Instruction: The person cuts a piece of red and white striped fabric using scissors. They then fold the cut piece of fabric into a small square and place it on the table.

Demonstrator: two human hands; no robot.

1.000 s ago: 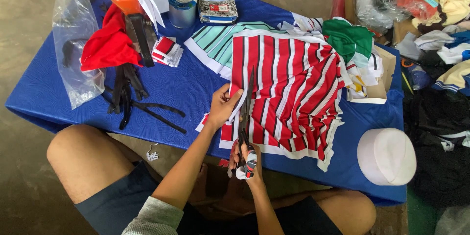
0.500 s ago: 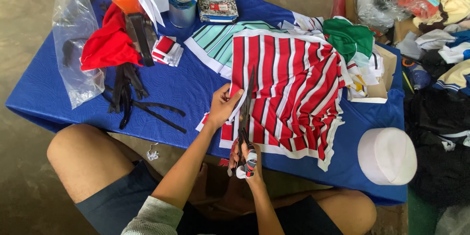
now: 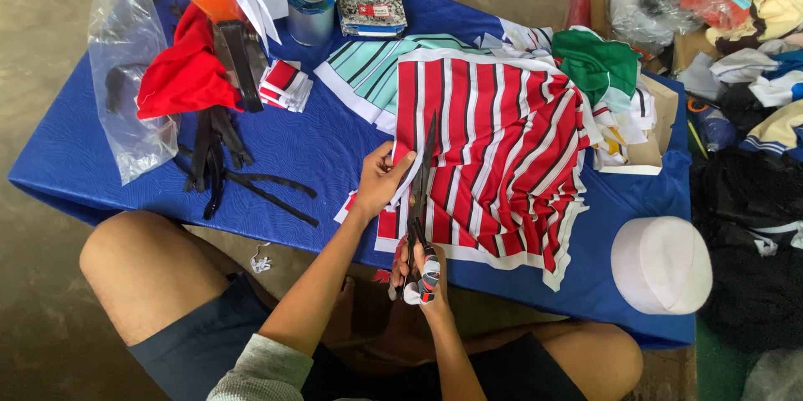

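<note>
A red and white striped cloth (image 3: 502, 150) lies spread on the blue table (image 3: 284, 150). My left hand (image 3: 381, 179) pinches the cloth's left edge and holds it taut. My right hand (image 3: 418, 271) grips the handles of long black scissors (image 3: 425, 175), at the table's near edge. The blades point away from me and run along the cloth's left side, just right of my left hand. A narrow cut strip of the same cloth (image 3: 386, 224) sits under my left wrist.
A green striped cloth (image 3: 376, 71) lies behind the red one, a green piece (image 3: 598, 62) at its right. Black strips (image 3: 226, 167), a red cloth (image 3: 184, 75), a plastic bag (image 3: 125, 75), a tin (image 3: 311, 0) and folded scraps (image 3: 284, 83) sit left. A white cap (image 3: 662, 265) sits right.
</note>
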